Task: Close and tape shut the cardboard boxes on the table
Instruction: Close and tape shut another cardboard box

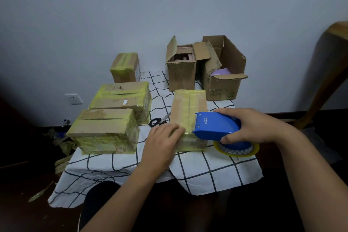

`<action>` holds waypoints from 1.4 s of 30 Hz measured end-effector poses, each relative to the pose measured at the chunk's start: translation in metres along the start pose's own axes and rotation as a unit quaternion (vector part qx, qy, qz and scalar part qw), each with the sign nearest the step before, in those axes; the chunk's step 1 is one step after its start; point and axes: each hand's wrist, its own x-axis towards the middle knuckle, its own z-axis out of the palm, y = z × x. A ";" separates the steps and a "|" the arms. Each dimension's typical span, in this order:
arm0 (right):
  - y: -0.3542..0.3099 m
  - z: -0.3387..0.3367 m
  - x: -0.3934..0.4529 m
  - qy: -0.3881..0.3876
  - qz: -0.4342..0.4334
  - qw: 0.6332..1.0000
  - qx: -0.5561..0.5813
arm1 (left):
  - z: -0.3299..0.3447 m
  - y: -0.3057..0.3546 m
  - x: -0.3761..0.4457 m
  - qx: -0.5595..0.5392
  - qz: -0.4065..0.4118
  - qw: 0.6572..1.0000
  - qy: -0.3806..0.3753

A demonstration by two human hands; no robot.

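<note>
Right hand point(250, 125) grips the tape dispenser point(216, 127) on the box point(189, 107); left hand point(162, 137) presses flat, fingers straight, on the box's near edge.

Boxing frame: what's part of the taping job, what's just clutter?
Job:
- blue tape dispenser, gripped by right hand
- box being taped, left hand pressing its near edge
- two open boxes
- three taped boxes

Lying about:
- scissors
- checked cloth
- wall socket
</note>
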 end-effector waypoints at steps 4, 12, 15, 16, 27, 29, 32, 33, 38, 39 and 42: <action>-0.012 0.004 0.002 0.016 -0.015 1.000 -0.003 | -0.009 -0.014 0.002 0.024 0.014 1.000 0.003; -0.023 0.011 0.004 0.017 -0.007 1.000 -0.017 | 0.000 -0.011 -0.007 0.008 0.010 0.999 -0.036; -0.022 0.011 0.004 0.013 -0.008 1.000 -0.019 | 0.003 -0.004 -0.006 0.022 0.021 0.999 -0.039; -0.022 0.011 0.004 0.010 -0.007 1.000 -0.020 | 0.005 -0.001 -0.005 0.019 0.029 0.999 -0.036; 0.007 0.014 -0.005 -0.003 -0.010 1.000 0.004 | 0.004 -0.004 -0.003 -0.036 0.019 0.999 -0.031; 0.018 0.011 -0.014 -0.006 0.006 1.000 0.016 | 0.004 -0.004 -0.004 -0.033 0.020 0.999 -0.035; 0.033 0.009 -0.024 -0.008 0.016 1.000 0.018 | 0.003 -0.006 -0.004 -0.024 0.027 0.998 -0.041; 0.037 0.008 -0.026 -0.007 0.020 1.000 0.019 | 0.002 -0.006 -0.004 -0.020 0.031 0.998 -0.044; 0.044 0.003 -0.032 -0.009 0.034 0.999 -0.010 | 0.000 0.002 -0.001 0.003 0.005 0.999 -0.052; 0.044 0.004 -0.032 -0.007 0.032 0.999 -0.018 | -0.001 0.006 -0.001 0.014 0.003 0.998 -0.069; 0.042 0.005 -0.029 -0.015 0.018 0.999 -0.041 | -0.006 0.018 0.004 0.070 0.003 0.990 -0.122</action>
